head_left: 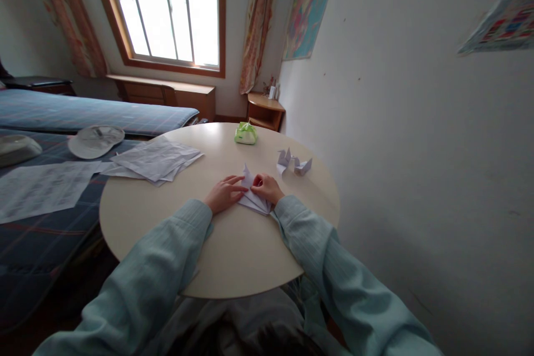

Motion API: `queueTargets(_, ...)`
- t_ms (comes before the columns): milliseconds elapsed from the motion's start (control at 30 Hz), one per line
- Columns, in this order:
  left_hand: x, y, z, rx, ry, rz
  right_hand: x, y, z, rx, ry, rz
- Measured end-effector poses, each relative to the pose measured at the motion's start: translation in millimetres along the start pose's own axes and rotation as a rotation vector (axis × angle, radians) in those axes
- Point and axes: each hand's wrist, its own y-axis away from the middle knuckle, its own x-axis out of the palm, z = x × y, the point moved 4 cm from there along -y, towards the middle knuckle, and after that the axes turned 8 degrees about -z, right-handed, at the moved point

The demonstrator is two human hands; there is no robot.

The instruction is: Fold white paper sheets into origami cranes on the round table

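Right fingers [259, 179] are pinched, left fingers [233, 180] laid, on folded paper [255, 202], likely light, easily crushed, best held edgewise.

Looking Out and Down from Up High

One camera sits on the person's head. It looks forward and down, along both arms [158, 256], to the round table [237, 267]. The left hand [226, 194] and right hand [267, 188] are quite near, just below the middle. The view is very wide. It takes in the far window [167, 5] up top, a bed [83, 111] at left and the wall [396, 122] at right.
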Motion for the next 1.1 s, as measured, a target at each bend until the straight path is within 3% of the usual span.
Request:
queueTargets(233,2.9,-0.7,-8.5,0.04,-0.031,0.096,4.7,-0.6,-1.7,-0.065,0.003,0.024)
queueTargets(433,12.2,1.5,-1.1,-0.059,-0.063,0.178,6.0,0.0,1.1,-0.11,0.002,0.034)
queueTargets(767,-6.0,-4.3,1.4,-0.124,-0.027,0.06,7.9,7.3,11.7,-0.252,-0.197,0.167)
queueTargets(1100,-10.6,-2.4,0.5,-0.208,-0.04,0.034,8.8,3.6,5.7,-0.243,-0.293,0.102)
